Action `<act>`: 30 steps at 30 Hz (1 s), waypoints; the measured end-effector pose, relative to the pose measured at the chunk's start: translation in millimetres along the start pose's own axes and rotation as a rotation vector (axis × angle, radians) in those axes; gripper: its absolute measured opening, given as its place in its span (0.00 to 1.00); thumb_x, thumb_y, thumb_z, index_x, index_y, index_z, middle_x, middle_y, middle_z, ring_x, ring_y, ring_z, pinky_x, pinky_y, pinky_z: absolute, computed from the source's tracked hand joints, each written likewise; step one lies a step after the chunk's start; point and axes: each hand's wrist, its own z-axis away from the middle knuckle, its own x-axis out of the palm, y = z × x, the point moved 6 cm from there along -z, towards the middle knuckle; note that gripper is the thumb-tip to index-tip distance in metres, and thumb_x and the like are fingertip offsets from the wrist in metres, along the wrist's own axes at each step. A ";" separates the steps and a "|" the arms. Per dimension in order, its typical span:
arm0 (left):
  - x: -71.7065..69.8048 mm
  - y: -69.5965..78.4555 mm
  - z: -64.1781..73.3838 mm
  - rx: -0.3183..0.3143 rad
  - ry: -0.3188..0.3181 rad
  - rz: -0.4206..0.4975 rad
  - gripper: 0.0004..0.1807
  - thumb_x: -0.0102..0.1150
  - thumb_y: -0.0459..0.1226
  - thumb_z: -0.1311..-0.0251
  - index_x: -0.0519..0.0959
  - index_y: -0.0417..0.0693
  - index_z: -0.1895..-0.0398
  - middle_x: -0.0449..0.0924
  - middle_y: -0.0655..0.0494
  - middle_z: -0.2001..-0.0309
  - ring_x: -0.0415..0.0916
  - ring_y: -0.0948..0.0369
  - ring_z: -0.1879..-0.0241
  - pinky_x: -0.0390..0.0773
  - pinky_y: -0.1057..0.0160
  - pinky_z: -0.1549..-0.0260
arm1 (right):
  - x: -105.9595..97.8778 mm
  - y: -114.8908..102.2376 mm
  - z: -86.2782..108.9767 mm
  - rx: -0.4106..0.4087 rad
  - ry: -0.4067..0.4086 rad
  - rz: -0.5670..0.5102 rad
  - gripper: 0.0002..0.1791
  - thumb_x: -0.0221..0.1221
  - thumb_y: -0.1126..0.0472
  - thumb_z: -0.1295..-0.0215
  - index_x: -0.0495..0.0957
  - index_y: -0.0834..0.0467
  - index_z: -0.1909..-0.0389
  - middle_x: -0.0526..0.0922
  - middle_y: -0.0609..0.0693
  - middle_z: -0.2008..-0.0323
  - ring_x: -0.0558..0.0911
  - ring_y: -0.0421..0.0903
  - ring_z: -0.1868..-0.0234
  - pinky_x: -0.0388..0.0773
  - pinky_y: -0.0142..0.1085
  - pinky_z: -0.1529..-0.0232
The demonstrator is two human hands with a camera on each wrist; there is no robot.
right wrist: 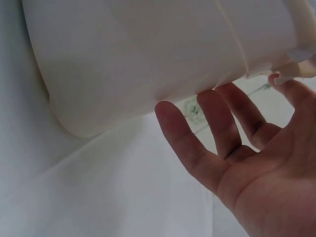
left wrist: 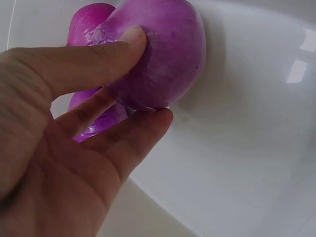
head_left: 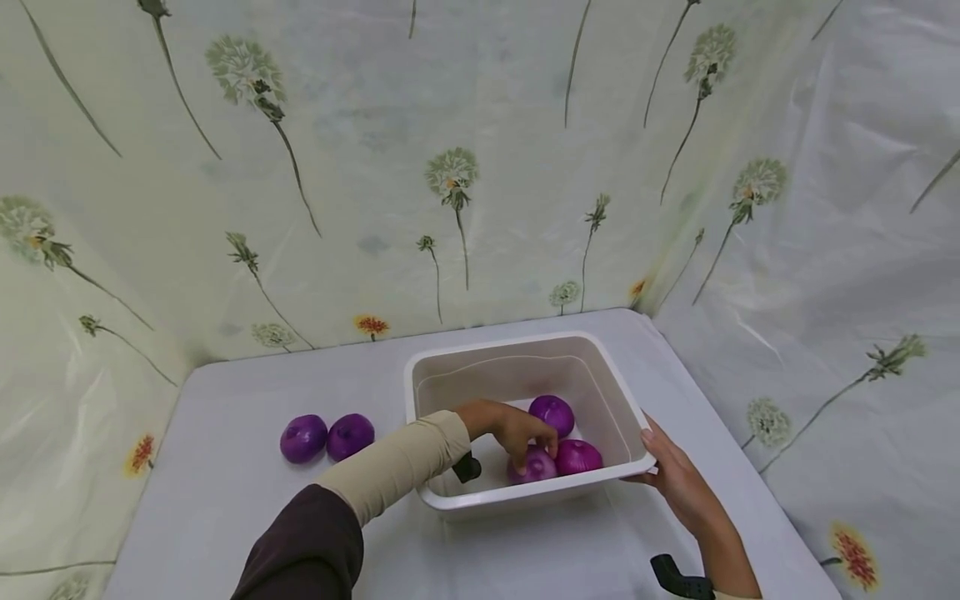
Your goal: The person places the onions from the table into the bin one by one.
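Inside a white plastic tub [head_left: 510,343], my left hand [head_left: 514,427] grips a red onion [head_left: 538,467] near the front wall. In the left wrist view the thumb presses on top of this purple onion [left wrist: 170,54] and the fingertips curl against its side. Two more red onions lie close by in the tub, one onion [head_left: 580,457] to its right and another onion [head_left: 552,414] behind. My right hand [head_left: 681,479] holds the tub's right front corner, thumb on the rim. Its fingers [right wrist: 219,123] touch the outer wall in the right wrist view.
Two red onions, a left one [head_left: 303,439] and a right one [head_left: 350,436], sit side by side on the white-covered table [head_left: 225,517], left of the tub. Flower-printed sheeting [head_left: 360,208] hangs behind the table and along both sides.
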 end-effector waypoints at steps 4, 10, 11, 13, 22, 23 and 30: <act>0.9 -0.2 0.9 0.007 -0.005 -0.012 0.29 0.70 0.27 0.45 0.72 0.47 0.40 0.72 0.54 0.41 0.67 0.64 0.43 0.71 0.72 0.44 | 0.9 1.6 -0.4 0.010 0.003 -0.002 0.31 0.33 0.42 0.19 0.43 0.39 0.20 0.52 0.64 0.24 0.76 0.51 0.39 0.81 0.49 0.49; -4.3 2.3 1.2 0.028 0.021 -0.062 0.31 0.69 0.30 0.43 0.70 0.44 0.35 0.70 0.49 0.35 0.66 0.58 0.34 0.67 0.69 0.34 | 1.4 1.5 -0.7 0.006 0.001 -0.005 0.31 0.34 0.43 0.18 0.43 0.40 0.19 0.52 0.64 0.24 0.76 0.49 0.40 0.81 0.48 0.50; -6.8 3.8 1.1 0.037 0.034 -0.065 0.32 0.69 0.31 0.42 0.70 0.43 0.34 0.71 0.48 0.34 0.66 0.57 0.32 0.66 0.68 0.33 | 1.2 1.3 -1.0 0.002 0.000 -0.001 0.30 0.34 0.43 0.18 0.43 0.40 0.19 0.52 0.64 0.25 0.76 0.50 0.40 0.81 0.48 0.50; -13.5 7.5 1.5 0.057 0.075 -0.068 0.31 0.68 0.33 0.40 0.70 0.42 0.34 0.72 0.48 0.34 0.67 0.57 0.32 0.66 0.68 0.32 | 0.2 1.1 -1.4 -0.002 0.003 0.003 0.30 0.33 0.44 0.18 0.44 0.40 0.20 0.54 0.64 0.25 0.77 0.50 0.40 0.81 0.49 0.50; -62.0 28.9 38.5 0.218 0.378 0.030 0.19 0.57 0.36 0.30 0.75 0.40 0.39 0.78 0.44 0.39 0.73 0.48 0.36 0.74 0.57 0.36 | 1.2 -0.1 -4.1 -0.008 0.003 0.019 0.30 0.32 0.44 0.18 0.43 0.40 0.19 0.55 0.65 0.27 0.78 0.45 0.42 0.82 0.48 0.51; -66.8 29.8 45.5 0.224 0.408 0.055 0.19 0.56 0.36 0.29 0.75 0.40 0.38 0.78 0.45 0.39 0.72 0.47 0.35 0.72 0.55 0.34 | 1.5 -0.5 -4.5 -0.011 0.001 0.021 0.30 0.32 0.44 0.18 0.43 0.40 0.19 0.55 0.65 0.26 0.78 0.44 0.42 0.82 0.47 0.51; -87.5 27.4 95.3 0.200 0.587 0.152 0.19 0.54 0.40 0.27 0.76 0.48 0.37 0.76 0.52 0.36 0.71 0.57 0.35 0.73 0.56 0.35 | 3.0 -1.4 -4.8 -0.012 -0.002 0.028 0.30 0.31 0.45 0.18 0.43 0.39 0.20 0.54 0.65 0.27 0.78 0.42 0.43 0.82 0.47 0.51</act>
